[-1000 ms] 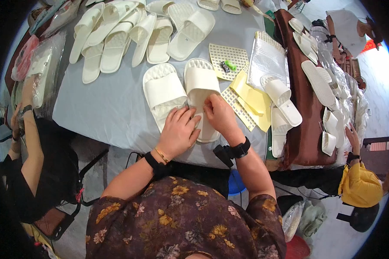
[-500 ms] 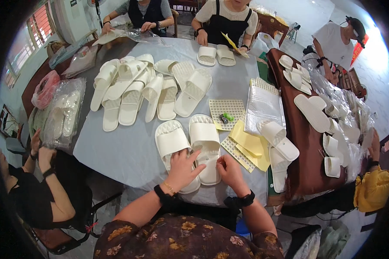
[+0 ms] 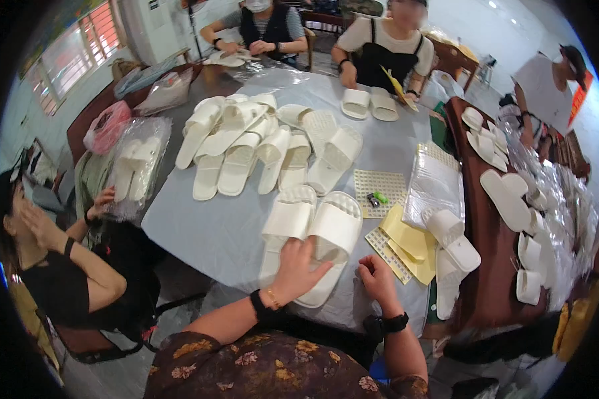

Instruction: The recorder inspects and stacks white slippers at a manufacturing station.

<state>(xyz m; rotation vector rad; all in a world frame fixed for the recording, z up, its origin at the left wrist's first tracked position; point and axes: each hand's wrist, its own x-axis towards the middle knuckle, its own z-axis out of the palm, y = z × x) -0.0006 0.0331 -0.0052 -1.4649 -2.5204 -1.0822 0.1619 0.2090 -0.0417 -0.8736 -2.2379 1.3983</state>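
In front of me lies a pair of white slippers, the left slipper (image 3: 287,216) and the right slipper (image 3: 336,229) side by side with toes pointing away. My left hand (image 3: 298,271) reaches over the pair, its fingers tucked in at the straps where the two slippers meet; the fingertips are hidden. It grips the pair there. To the right of the slippers, my right hand (image 3: 380,282) is raised near the table edge, fingers curled with thumb against them. Whether something small sits in that pinch cannot be seen. Beside it lie yellow paper sheets (image 3: 409,236) and a sticker sheet (image 3: 379,183).
A pile of white slippers (image 3: 236,143) covers the table's far left. A silver padded bag (image 3: 434,183) and another slipper pair (image 3: 451,246) lie at right. More slippers and clear plastic bags fill the brown bench (image 3: 496,246). Several co-workers sit or stand around the table.
The view has swung left. The two slippers are closer together and slightly turned, with my left hand's fingers now deeper at the straps. My right hand has come away from the right slipper.
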